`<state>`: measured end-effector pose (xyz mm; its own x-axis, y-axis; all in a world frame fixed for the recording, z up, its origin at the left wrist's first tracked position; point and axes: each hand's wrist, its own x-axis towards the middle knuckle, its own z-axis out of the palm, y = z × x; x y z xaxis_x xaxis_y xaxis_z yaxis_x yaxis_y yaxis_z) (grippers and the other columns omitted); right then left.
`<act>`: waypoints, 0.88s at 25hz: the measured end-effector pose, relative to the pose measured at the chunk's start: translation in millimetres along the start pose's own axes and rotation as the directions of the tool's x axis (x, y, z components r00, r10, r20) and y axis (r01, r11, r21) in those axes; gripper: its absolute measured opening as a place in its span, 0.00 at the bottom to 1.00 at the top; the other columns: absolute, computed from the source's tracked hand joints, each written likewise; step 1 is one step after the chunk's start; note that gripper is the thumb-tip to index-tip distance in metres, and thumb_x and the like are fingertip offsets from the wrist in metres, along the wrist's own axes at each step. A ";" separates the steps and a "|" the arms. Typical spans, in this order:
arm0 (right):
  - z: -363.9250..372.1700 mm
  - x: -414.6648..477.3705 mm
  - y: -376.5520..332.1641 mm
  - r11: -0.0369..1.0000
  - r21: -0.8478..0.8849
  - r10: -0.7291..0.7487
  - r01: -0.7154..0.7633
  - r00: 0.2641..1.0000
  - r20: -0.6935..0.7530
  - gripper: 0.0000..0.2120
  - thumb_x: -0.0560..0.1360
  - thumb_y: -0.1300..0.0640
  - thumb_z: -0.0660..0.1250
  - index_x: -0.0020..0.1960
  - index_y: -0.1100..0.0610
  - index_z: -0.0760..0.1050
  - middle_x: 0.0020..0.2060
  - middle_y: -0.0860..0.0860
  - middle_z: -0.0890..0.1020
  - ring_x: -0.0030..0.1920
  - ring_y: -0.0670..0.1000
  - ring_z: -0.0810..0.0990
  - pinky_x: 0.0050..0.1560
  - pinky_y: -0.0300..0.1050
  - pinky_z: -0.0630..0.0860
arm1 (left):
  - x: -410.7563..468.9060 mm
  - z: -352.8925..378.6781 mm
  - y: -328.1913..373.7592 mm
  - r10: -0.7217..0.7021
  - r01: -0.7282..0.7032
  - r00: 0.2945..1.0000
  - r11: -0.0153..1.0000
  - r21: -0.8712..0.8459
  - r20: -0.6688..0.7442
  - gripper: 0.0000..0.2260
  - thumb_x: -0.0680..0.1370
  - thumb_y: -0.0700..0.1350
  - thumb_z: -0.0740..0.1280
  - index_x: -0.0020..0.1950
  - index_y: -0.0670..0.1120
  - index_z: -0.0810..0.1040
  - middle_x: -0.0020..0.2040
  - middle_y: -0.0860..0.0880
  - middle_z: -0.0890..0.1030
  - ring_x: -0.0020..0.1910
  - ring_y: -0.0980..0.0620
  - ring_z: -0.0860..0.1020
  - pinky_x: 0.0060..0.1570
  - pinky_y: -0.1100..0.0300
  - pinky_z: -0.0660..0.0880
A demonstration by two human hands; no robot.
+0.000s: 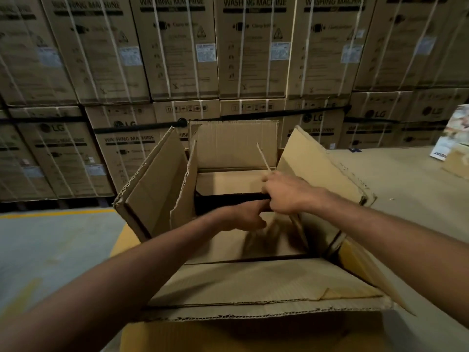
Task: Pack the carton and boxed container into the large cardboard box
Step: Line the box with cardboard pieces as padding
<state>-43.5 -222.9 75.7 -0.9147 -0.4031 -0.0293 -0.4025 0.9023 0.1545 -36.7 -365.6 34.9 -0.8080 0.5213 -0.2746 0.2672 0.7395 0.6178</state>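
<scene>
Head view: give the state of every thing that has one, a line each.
large cardboard box: open, all four flaps up or out.
right hand: inside the box, grips a thin cardboard strip.
left hand: inside the box, fingers curled; what it holds is blurred.
washing machine cartons: shut, strapped, stacked.

Dim warehouse, wall of stacked washing-machine boxes [177,52] bound with white straps filling the back, grey concrete floor [50,247] at left, yellow painted line [55,213] along its far edge.
</scene>
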 end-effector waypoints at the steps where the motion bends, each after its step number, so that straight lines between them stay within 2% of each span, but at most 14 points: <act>1: -6.2 -5.5 12.0 0.998 -0.029 0.049 -0.050 0.998 -0.026 0.09 0.78 0.53 0.69 0.57 0.53 0.82 0.59 0.51 0.80 0.59 0.53 0.77 0.59 0.53 0.80 | 5.0 2.9 8.4 0.054 -0.055 0.999 0.997 -0.051 -0.006 0.33 0.80 0.33 0.66 0.82 0.51 0.60 0.78 0.49 0.67 0.75 0.49 0.67 0.67 0.56 0.68; 3: -14.6 -20.3 34.2 0.979 -0.133 0.151 -0.153 0.988 -0.018 0.06 0.79 0.54 0.71 0.52 0.55 0.80 0.46 0.51 0.80 0.46 0.50 0.79 0.49 0.47 0.80 | 11.4 11.1 28.0 0.160 -0.159 0.986 0.987 -0.033 0.043 0.37 0.80 0.33 0.65 0.84 0.52 0.53 0.82 0.49 0.61 0.80 0.50 0.60 0.74 0.55 0.61; 5: -16.1 -32.8 49.7 0.946 -0.231 0.240 -0.228 0.970 0.024 0.03 0.80 0.57 0.69 0.52 0.55 0.76 0.40 0.50 0.76 0.40 0.49 0.76 0.44 0.46 0.78 | 17.2 19.8 40.6 0.194 -0.205 0.969 0.977 0.062 0.150 0.36 0.81 0.34 0.65 0.84 0.53 0.52 0.83 0.50 0.58 0.81 0.50 0.57 0.77 0.52 0.57; 7: -9.6 -37.3 56.5 0.933 -0.255 0.274 -0.254 0.961 0.047 0.05 0.80 0.61 0.66 0.56 0.55 0.77 0.41 0.49 0.76 0.43 0.50 0.77 0.48 0.48 0.81 | 25.2 22.5 37.7 0.166 -0.211 0.965 0.952 0.224 0.203 0.32 0.82 0.39 0.66 0.83 0.54 0.56 0.81 0.49 0.63 0.79 0.49 0.62 0.76 0.50 0.62; 10: 1.5 -26.4 51.8 0.954 -0.226 0.226 -0.198 0.968 0.105 0.12 0.80 0.64 0.63 0.60 0.55 0.78 0.46 0.50 0.79 0.48 0.52 0.79 0.56 0.55 0.80 | 22.6 -1.2 6.6 0.039 -0.102 0.990 0.869 0.483 0.139 0.26 0.82 0.46 0.67 0.79 0.53 0.66 0.75 0.49 0.72 0.72 0.48 0.72 0.68 0.51 0.71; 11: 6.1 -19.8 47.4 0.960 -0.217 0.211 -0.175 0.965 0.156 0.14 0.79 0.65 0.63 0.62 0.54 0.78 0.49 0.51 0.80 0.51 0.54 0.79 0.62 0.61 0.76 | 16.7 -13.7 -5.0 -0.020 -0.041 0.994 0.853 0.521 0.110 0.24 0.82 0.47 0.66 0.78 0.53 0.68 0.74 0.49 0.74 0.70 0.48 0.74 0.66 0.51 0.73; 13: 15.1 -3.7 36.0 0.967 -0.204 0.208 -0.153 0.937 0.280 0.17 0.78 0.66 0.63 0.64 0.54 0.77 0.54 0.53 0.81 0.59 0.56 0.77 0.72 0.76 0.58 | 1.6 -35.5 -22.3 -0.080 0.048 0.996 0.782 0.622 0.025 0.22 0.81 0.49 0.68 0.75 0.54 0.72 0.69 0.50 0.77 0.65 0.49 0.77 0.63 0.51 0.75; 14: 19.2 6.1 29.7 0.967 -0.207 0.210 -0.147 0.923 0.324 0.16 0.78 0.66 0.63 0.62 0.54 0.76 0.55 0.54 0.81 0.61 0.57 0.77 0.72 0.81 0.51 | -4.6 -44.0 -29.0 -0.108 0.096 0.994 0.729 0.677 -0.025 0.23 0.79 0.49 0.70 0.74 0.55 0.72 0.68 0.50 0.78 0.64 0.49 0.78 0.62 0.51 0.76; 15: 24.1 17.1 23.9 0.969 -0.203 0.208 -0.143 0.911 0.355 0.14 0.78 0.66 0.63 0.61 0.53 0.76 0.55 0.54 0.81 0.61 0.58 0.76 0.72 0.82 0.49 | -8.6 -52.6 -35.8 -0.160 0.161 0.985 0.673 0.722 -0.070 0.25 0.78 0.49 0.72 0.74 0.55 0.72 0.68 0.50 0.78 0.64 0.48 0.78 0.62 0.51 0.76; 16: 26.3 25.5 17.4 0.972 -0.184 0.206 -0.145 0.901 0.381 0.12 0.78 0.64 0.64 0.59 0.53 0.75 0.55 0.54 0.80 0.60 0.57 0.77 0.72 0.81 0.53 | -12.9 -61.0 -42.7 -0.231 0.229 0.967 0.615 0.754 -0.106 0.26 0.76 0.49 0.73 0.74 0.54 0.72 0.68 0.49 0.79 0.65 0.47 0.78 0.62 0.52 0.76; 17: 33.5 37.4 12.8 0.979 -0.133 0.195 -0.153 0.890 0.412 0.11 0.78 0.62 0.65 0.58 0.54 0.75 0.55 0.53 0.81 0.59 0.56 0.78 0.71 0.76 0.62 | -17.3 -69.3 -53.1 -0.309 0.293 0.942 0.563 0.773 -0.132 0.27 0.76 0.51 0.74 0.74 0.54 0.73 0.68 0.49 0.79 0.64 0.47 0.79 0.62 0.52 0.76; 19: 47.4 56.3 7.1 0.986 -0.010 0.150 -0.164 0.874 0.462 0.13 0.77 0.56 0.68 0.62 0.53 0.77 0.56 0.51 0.82 0.54 0.53 0.81 0.62 0.60 0.78 | -26.2 -81.3 -79.8 -0.403 0.364 0.902 0.516 0.775 -0.156 0.26 0.77 0.57 0.72 0.74 0.53 0.73 0.69 0.50 0.78 0.66 0.47 0.78 0.65 0.52 0.74; 20: 53.5 62.4 3.5 0.986 0.040 0.123 -0.160 0.876 0.467 0.15 0.77 0.53 0.68 0.64 0.52 0.78 0.57 0.50 0.82 0.53 0.52 0.81 0.59 0.56 0.80 | -31.8 -83.7 -92.3 -0.416 0.375 0.896 0.519 0.768 -0.156 0.28 0.78 0.61 0.69 0.76 0.54 0.71 0.72 0.50 0.76 0.69 0.47 0.75 0.69 0.50 0.71; 22: 67.1 69.9 -1.8 0.977 0.155 0.066 -0.149 0.894 0.443 0.19 0.81 0.50 0.64 0.70 0.51 0.75 0.63 0.50 0.80 0.58 0.52 0.80 0.64 0.54 0.78 | -36.6 -79.6 -111.8 -0.373 0.358 0.912 0.526 0.771 -0.169 0.30 0.80 0.67 0.60 0.80 0.56 0.64 0.77 0.50 0.70 0.75 0.46 0.69 0.74 0.47 0.61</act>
<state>-109.2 -242.4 7.1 -0.8604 -0.2331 -0.4531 -0.2625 0.9649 0.0021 -78.8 -501.3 34.6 -0.9255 0.1277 -0.3565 0.2562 0.9044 -0.3412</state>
